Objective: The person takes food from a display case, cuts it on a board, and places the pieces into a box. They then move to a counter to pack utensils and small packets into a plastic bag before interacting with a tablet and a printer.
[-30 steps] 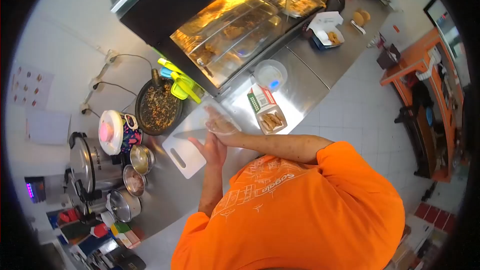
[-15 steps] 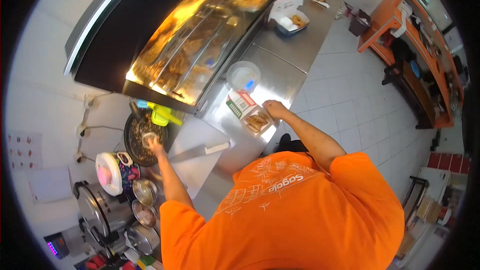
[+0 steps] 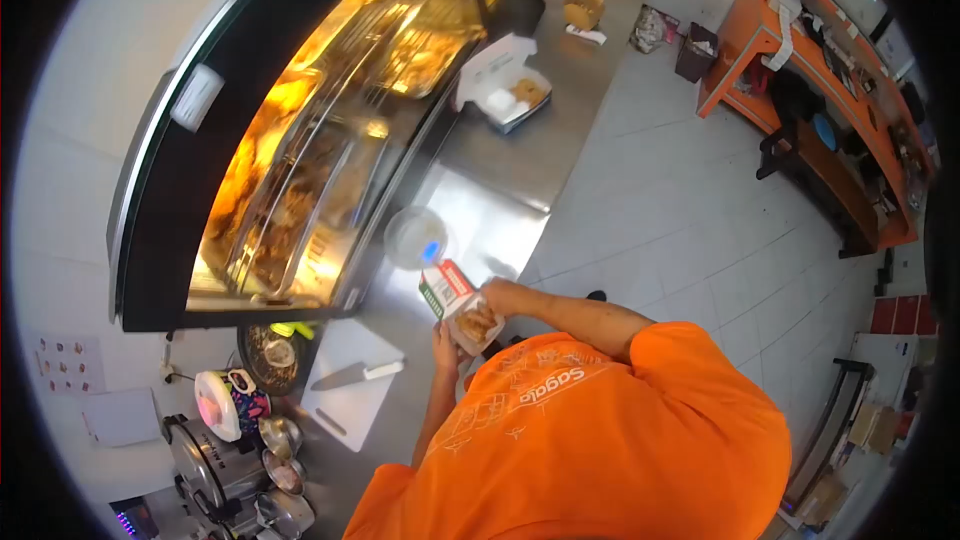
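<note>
**Box of fried food lifted off the counter, lid still open**

Progress, as judged from the head view: you hold the takeaway box in both hands above the front edge of the steel counter, so the pick-up is done. Fried pieces are visible in its tray, so filling appears complete or nearly so. The printed lid stands open toward 11 o'clock; closing is not yet done. The knife lies flat on the white cutting board, untouched, at 8 o'clock from the box. The dark pan sits just beyond the board, under the corner of the lit display case.

Hand pose:
- Your left hand comes up from 6 o'clock and grips the near side of the box, fingers curled narrowly around the edge.
- Your right hand reaches in from 3 o'clock with the forearm nearly level and closes on the far side of the tray. The exact finger placement is too small to tell.

Surroundings: a round plastic tub stands on the counter at 11 o'clock from the box, near but apart. A second open box lies well apart at 12 o'clock.
</note>
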Demonstrator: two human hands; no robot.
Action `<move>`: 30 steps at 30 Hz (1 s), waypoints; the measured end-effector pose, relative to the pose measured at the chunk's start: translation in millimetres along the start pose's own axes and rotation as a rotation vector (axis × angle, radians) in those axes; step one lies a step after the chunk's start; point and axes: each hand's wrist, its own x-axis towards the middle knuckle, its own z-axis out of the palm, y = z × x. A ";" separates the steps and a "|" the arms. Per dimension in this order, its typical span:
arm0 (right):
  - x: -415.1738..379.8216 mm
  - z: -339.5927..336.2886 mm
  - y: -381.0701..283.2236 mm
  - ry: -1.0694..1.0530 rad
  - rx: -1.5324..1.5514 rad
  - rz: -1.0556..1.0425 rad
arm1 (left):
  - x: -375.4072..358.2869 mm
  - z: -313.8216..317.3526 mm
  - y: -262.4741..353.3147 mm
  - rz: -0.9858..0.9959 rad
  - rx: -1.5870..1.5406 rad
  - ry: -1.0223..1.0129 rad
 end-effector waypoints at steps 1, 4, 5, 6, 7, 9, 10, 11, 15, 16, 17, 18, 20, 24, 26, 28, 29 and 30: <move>-8.7 -4.7 20.7 -0.019 -0.025 -0.017 | -2.5 17.9 1.5 -0.024 0.052 0.010; -65.4 -83.5 80.0 0.023 0.074 -0.024 | -6.2 115.0 25.1 0.075 0.041 -0.149; -93.5 -116.5 78.5 0.038 0.139 -0.019 | -3.6 136.0 25.3 0.110 0.041 -0.206; -119.5 -163.3 72.3 0.025 0.090 -0.051 | 3.0 158.9 29.6 0.117 0.081 -0.269; -132.7 -189.9 84.3 0.006 0.141 0.055 | 14.8 182.5 38.9 0.123 0.117 -0.328; -150.9 -233.7 114.8 -0.033 0.236 0.268 | 41.3 235.9 62.2 0.138 0.183 -0.441; -154.6 -247.8 141.7 -0.002 0.237 0.249 | 43.7 269.8 78.9 0.148 0.143 -0.430; -156.2 -257.0 173.2 0.035 0.239 0.226 | 42.9 303.3 99.0 0.163 0.108 -0.419; -146.4 -340.1 247.7 0.108 0.217 0.342 | 93.8 401.5 157.8 0.237 0.153 -0.414; -136.4 -360.6 263.1 0.095 0.086 0.347 | 113.6 423.7 167.5 0.251 0.151 -0.415; -122.6 -381.5 279.8 0.086 -0.049 0.353 | 141.9 443.6 174.3 0.250 0.145 -0.423; -108.3 -401.6 300.0 0.079 -0.184 0.362 | 172.6 462.7 183.3 0.250 0.140 -0.434; -76.8 -431.8 351.3 0.125 -0.163 0.292 | 212.7 505.0 203.0 0.257 -0.016 -0.413; -6.3 -491.6 414.8 0.139 0.033 0.416 | 270.8 563.0 272.3 0.425 0.131 -0.164; 29.1 -516.7 439.1 0.135 -0.088 0.413 | 309.1 585.7 306.4 0.647 0.260 -0.004; 41.3 -553.2 417.7 0.109 -0.044 0.477 | 331.0 598.0 335.5 0.749 0.333 0.096; 48.1 -568.5 409.0 0.095 -0.022 0.510 | 336.4 601.8 347.7 0.799 0.371 0.145; 59.4 -571.9 414.3 0.173 -0.083 0.465 | 336.9 604.7 360.5 0.791 0.396 0.162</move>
